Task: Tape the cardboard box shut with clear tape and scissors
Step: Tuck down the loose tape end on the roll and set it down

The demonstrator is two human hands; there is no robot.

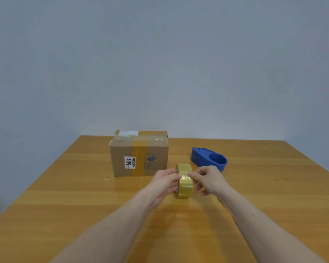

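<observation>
While both hands pinch the tape roll (184,180), the box (139,154) sits closed — taped.

Bare forearms, no sleeves, watch or rings.

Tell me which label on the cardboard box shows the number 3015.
The white label on the front face of the cardboard box; the other white label lies on top.

We see a plain packing spot, perhaps an office or mailroom: a bare grey wall (160,63), a wooden surface (65,196), a labelled cardboard box (139,154), a blue tape dispenser (209,158).
</observation>
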